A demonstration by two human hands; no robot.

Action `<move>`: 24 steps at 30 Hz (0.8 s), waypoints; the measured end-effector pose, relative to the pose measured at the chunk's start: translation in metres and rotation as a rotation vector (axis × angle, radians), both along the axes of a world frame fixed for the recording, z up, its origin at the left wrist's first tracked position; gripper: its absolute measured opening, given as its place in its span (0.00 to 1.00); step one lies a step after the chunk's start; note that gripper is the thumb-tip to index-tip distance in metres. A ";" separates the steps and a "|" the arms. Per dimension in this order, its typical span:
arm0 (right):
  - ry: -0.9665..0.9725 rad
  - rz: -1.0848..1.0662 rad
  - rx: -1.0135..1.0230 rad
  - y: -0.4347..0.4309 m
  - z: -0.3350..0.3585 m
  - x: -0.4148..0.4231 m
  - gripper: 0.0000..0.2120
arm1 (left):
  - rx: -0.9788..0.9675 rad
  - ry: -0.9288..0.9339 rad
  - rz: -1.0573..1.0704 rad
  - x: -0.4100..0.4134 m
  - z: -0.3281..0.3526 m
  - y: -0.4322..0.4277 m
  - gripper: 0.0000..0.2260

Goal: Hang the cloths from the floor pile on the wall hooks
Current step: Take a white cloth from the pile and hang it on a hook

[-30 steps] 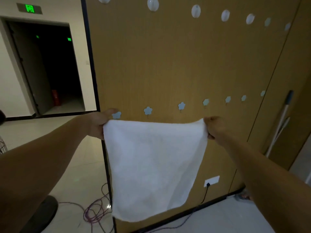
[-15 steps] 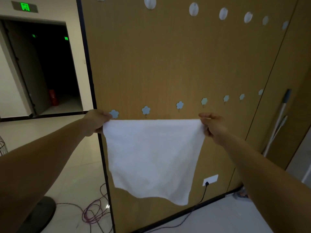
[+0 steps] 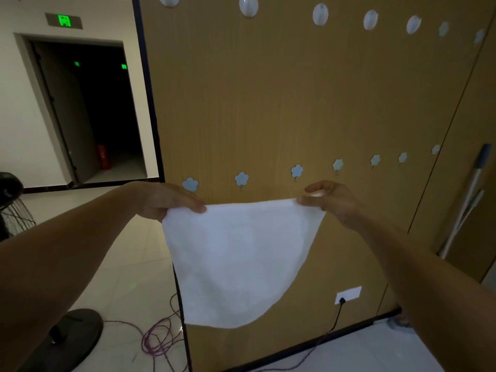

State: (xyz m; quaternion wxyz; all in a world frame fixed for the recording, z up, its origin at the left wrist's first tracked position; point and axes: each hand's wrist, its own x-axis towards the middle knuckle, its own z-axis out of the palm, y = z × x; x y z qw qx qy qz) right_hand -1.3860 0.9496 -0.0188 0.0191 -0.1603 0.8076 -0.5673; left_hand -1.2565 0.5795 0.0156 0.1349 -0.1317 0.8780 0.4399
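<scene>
Both our arms stretched forward, left hand (image 3: 166, 201) pinching white cloth (image 3: 236, 261) top corner, right hand (image 3: 331, 201) pinching other corner, cloth spread below flower hooks (image 3: 241, 179) on wood panel (image 3: 295, 103)

Cloth (image 3: 236, 264) between left hand (image 3: 166, 200) and right hand (image 3: 330, 200), in front of panel (image 3: 268, 103), just under lower hook row (image 3: 241, 179); upper hook row (image 3: 320, 14) way above. Doorway (image 3: 102, 116) left of panel, mop (image 3: 467, 200) far right, socket (image 3: 348, 294) low right of cloth, cables (image 3: 158, 339) on floor (image 3: 128, 264).
</scene>
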 end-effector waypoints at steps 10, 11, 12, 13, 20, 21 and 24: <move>0.196 -0.071 0.329 -0.008 0.011 -0.017 0.16 | -0.217 0.124 0.056 0.014 0.014 0.033 0.18; 0.224 -0.089 0.337 -0.009 0.012 -0.020 0.17 | -0.305 0.135 0.062 0.013 0.017 0.036 0.19; 0.257 -0.103 0.328 -0.010 0.015 -0.021 0.17 | -0.399 0.154 0.070 0.011 0.020 0.037 0.21; 0.297 -0.118 0.303 -0.011 0.018 -0.024 0.17 | -0.490 0.181 0.073 0.010 0.025 0.040 0.22; 0.629 -0.118 0.166 -0.023 0.043 -0.031 0.07 | -0.588 0.843 0.257 -0.005 0.040 0.054 0.15; 0.610 -0.112 0.092 -0.028 0.048 -0.032 0.07 | -0.512 0.893 0.296 -0.008 0.041 0.056 0.16; 0.574 -0.064 -0.056 -0.046 0.062 -0.030 0.13 | -0.388 0.960 0.377 -0.014 0.041 0.061 0.17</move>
